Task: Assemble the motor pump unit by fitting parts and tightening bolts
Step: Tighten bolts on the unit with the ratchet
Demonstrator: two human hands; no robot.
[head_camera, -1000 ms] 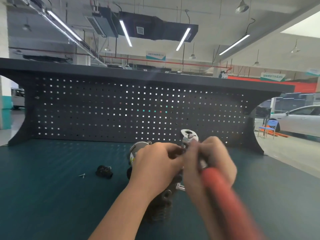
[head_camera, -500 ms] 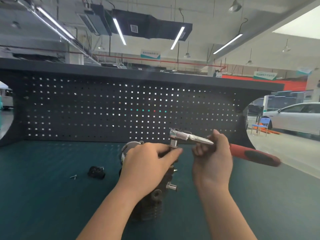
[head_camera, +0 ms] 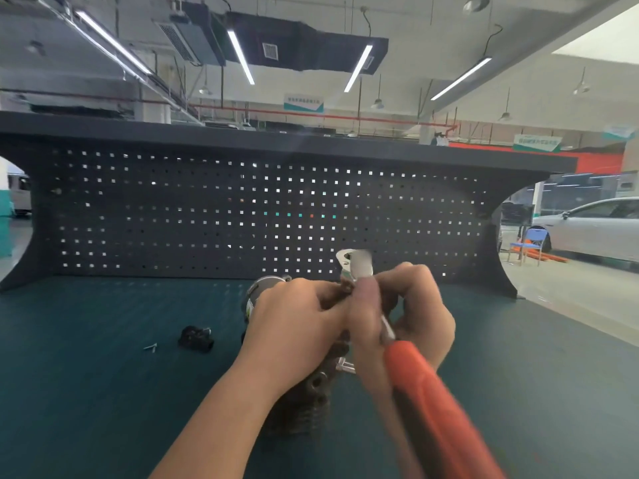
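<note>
The dark motor pump unit [head_camera: 311, 395] lies on the green bench, its silver motor end [head_camera: 264, 285] pointing away from me. My left hand [head_camera: 294, 326] grips its upper body and hides most of it. My right hand [head_camera: 408, 316] holds a ratchet wrench with an orange handle [head_camera: 439, 409]; the handle points back toward me and is blurred. The wrench's shiny head [head_camera: 356, 262] sits above the unit, just over my fingers. A small metal fitting [head_camera: 344, 367] sticks out of the pump's right side.
A small black part [head_camera: 195, 338] and loose screws [head_camera: 151, 347] lie on the green bench mat [head_camera: 86, 375] to the left. A dark pegboard [head_camera: 207, 216] closes off the back. Beyond the bench's right edge are a blue chair [head_camera: 527, 242] and a white car [head_camera: 594, 226].
The wrench handle swung out to the right half a second ago and has now swung back toward me. My left hand kept its grip on the unit.
</note>
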